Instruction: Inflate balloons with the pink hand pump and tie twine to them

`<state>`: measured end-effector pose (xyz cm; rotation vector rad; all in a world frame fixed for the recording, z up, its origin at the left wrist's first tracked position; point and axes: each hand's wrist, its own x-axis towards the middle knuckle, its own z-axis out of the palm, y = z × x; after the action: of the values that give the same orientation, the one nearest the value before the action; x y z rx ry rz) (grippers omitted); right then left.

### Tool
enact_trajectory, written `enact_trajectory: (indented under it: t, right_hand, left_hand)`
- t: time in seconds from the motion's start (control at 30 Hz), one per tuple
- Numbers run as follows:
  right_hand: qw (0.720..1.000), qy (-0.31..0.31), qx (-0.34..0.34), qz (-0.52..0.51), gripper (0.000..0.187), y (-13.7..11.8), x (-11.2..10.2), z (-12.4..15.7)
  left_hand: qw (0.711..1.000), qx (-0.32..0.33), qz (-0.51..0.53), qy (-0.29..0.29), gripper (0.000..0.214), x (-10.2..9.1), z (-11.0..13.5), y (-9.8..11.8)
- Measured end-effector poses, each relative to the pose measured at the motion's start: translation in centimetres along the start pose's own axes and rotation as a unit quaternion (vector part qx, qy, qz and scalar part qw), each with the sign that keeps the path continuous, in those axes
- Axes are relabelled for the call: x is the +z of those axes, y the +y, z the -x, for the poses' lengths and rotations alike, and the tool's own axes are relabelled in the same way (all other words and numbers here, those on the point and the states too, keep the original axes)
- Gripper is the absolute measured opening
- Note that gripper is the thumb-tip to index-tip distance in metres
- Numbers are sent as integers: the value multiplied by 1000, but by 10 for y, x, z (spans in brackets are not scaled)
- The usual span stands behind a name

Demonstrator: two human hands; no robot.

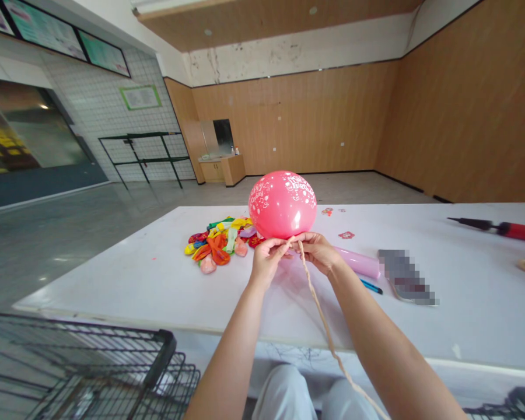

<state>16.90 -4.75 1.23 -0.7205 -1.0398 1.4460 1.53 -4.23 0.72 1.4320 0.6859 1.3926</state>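
An inflated pink balloon (282, 204) with white printed lettering stands over the white table, its neck end toward me. My left hand (270, 256) pinches at the neck, thumb and forefinger together. From the other side my right hand (317, 251) is closed at the same spot, its fingertips nearly meeting the left ones. A beige string (315, 297) runs from between the fingers down toward my lap and off the lower edge. The neck is mostly covered by my fingers, so whether the string loops around it cannot be made out.
Deflated colourful balloons (219, 248) lie heaped on the white table (135, 280), left of my hands. To the right are a pink cylinder (359, 262), a blue pen (371, 286), a blurred-out phone (406, 277) and a red-and-black hand pump (503, 228). A black wire cart (157, 356) stands at the front left.
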Motion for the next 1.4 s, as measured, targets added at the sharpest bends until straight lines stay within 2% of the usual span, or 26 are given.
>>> enact_trajectory:
  t: [0.2, 0.37, 0.67, 0.97, 1.17, 1.4]
  right_hand:
    - [1000, 10, -13, 14, 23, 2, -2, -1]
    - [998, 23, -43, 30, 24, 5, 1, -2]
    - [999, -23, -33, 32, 24, -1, 3, 2]
    - [1000, -12, -15, 21, 28, 1, 0, 0]
    - [999, 11, -28, 23, 26, 3, 3, 0]
    - [994, 26, -80, 74, 16, 8, 6, -5]
  left_hand:
    - [1000, -7, 5, -3, 30, 1, 3, 3]
    - [1000, -1, 10, 25, 27, 3, 1, 1]
    - [999, -5, 22, 32, 29, 0, 0, -3]
    - [998, 36, -36, 42, 25, 0, -3, -9]
    - [994, 62, -78, 47, 19, -1, -3, -16]
    - [964, 153, -217, 23, 8, -6, 1, -19]
